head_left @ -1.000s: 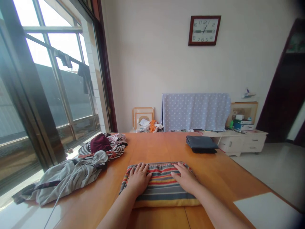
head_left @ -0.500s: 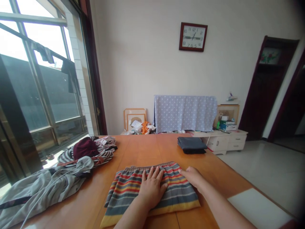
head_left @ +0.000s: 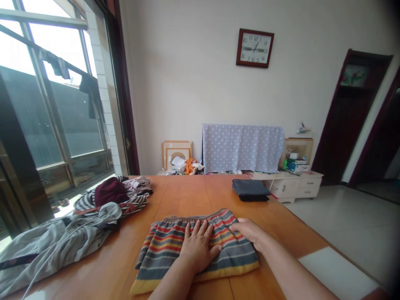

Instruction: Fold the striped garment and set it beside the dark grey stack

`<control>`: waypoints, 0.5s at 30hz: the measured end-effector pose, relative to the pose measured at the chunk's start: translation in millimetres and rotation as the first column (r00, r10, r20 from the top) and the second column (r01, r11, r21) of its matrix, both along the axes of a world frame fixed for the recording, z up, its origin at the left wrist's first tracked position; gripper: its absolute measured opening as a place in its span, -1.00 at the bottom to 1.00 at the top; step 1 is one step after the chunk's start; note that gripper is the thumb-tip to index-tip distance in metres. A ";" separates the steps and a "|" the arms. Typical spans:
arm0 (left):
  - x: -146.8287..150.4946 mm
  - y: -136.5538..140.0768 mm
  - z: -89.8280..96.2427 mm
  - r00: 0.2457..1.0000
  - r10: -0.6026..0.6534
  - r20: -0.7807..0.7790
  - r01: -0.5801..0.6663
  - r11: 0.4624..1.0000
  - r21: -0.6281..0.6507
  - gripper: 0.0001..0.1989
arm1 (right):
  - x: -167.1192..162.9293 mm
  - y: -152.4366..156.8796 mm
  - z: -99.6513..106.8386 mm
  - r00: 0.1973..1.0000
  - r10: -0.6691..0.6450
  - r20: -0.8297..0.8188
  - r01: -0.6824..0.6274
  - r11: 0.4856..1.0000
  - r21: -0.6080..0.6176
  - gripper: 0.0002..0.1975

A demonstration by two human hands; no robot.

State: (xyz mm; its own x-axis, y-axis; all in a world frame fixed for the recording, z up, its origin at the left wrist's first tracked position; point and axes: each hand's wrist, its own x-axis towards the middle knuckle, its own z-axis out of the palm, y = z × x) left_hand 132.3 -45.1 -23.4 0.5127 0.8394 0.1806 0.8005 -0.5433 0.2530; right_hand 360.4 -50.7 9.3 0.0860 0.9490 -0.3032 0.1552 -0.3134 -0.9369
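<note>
Folded striped shorts (head_left: 168, 254) in grey, red and yellow lie on the wooden table in front of me, their gathered elastic waistband at the far side. My left hand (head_left: 200, 248) rests flat on the middle of the cloth, fingers spread. At the right edge, near the waistband, my right hand (head_left: 250, 231) pinches the fabric with its thumb on top. The other fingers of that hand are mostly hidden under and behind the edge.
On the left of the wooden table (head_left: 184, 191) lie a grey garment (head_left: 68, 246) and a heap of clothes (head_left: 112, 191). A folded dark stack (head_left: 251, 189) sits at the far right. A white sheet (head_left: 339, 271) lies near the right edge.
My right hand has moved slightly left and inward, and the shorts' right edge has lifted and bunched a little with it. My left hand stays flat on the cloth.
</note>
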 end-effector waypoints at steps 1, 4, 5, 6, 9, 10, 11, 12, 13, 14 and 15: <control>-0.2 0.0 0.2 1.000 -0.001 0.005 0.001 1.000 -0.005 -0.24 | -1.8 -0.3 2.2 1.000 0.002 -0.014 -0.002 1.000 0.014 -0.77; -0.9 -1.3 2.3 1.000 -0.007 0.031 0.007 1.000 -0.018 -0.23 | -9.2 -1.2 11.5 0.999 0.014 -0.037 -0.012 0.999 0.045 -0.76; -1.0 -2.1 3.4 0.999 -0.010 0.041 0.011 1.000 -0.022 -0.22 | -12.7 -1.3 15.0 0.999 0.019 -0.039 -0.017 0.998 0.055 -0.75; -1.0 -3.0 4.7 0.999 -0.013 0.051 0.014 1.000 -0.026 -0.22 | -17.0 -1.3 18.5 0.999 0.026 -0.039 -0.024 0.998 0.065 -0.74; -1.1 -6.1 8.2 0.998 -0.016 0.067 0.019 0.999 -0.044 -0.24 | -33.7 -0.7 26.3 0.996 0.060 -0.069 -0.052 0.993 0.105 -0.68; -1.6 -6.8 9.4 0.997 -0.017 0.071 0.021 0.998 -0.052 -0.25 | -40.3 -0.5 27.7 0.994 0.073 -0.087 -0.062 0.991 0.118 -0.65; -2.5 -7.2 10.6 0.997 -0.020 0.079 0.025 0.998 -0.060 -0.26 | -47.0 -0.4 28.5 0.991 0.084 -0.105 -0.071 0.990 0.126 -0.62; -4.0 -7.2 12.0 0.995 -0.023 0.096 0.030 0.997 -0.070 -0.28 | -53.6 -0.5 28.9 0.989 0.092 -0.117 -0.077 0.989 0.125 -0.59; -6.1 -6.5 13.7 0.992 -0.024 0.125 0.034 0.996 -0.077 -0.30 | -59.9 -0.9 29.2 0.988 0.097 -0.122 -0.082 0.990 0.118 -0.56; -8.7 -5.1 15.8 0.985 -0.018 0.171 0.033 0.996 -0.087 -0.34 | -65.8 -1.5 29.4 0.988 0.099 -0.118 -0.087 0.990 0.107 -0.54; -11.6 -2.9 18.5 0.972 -0.003 0.234 0.029 0.994 -0.107 -0.38 | -71.2 -2.5 29.8 0.989 0.099 -0.110 -0.088 0.991 0.098 -0.51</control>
State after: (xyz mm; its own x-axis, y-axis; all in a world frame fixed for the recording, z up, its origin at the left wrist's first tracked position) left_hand 120.7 -48.1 -4.9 0.4811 0.8525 0.2043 0.7037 -0.5145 0.4901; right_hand 289.2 -53.2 39.1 -0.0345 0.9756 -0.2166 0.0703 -0.2139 -0.9743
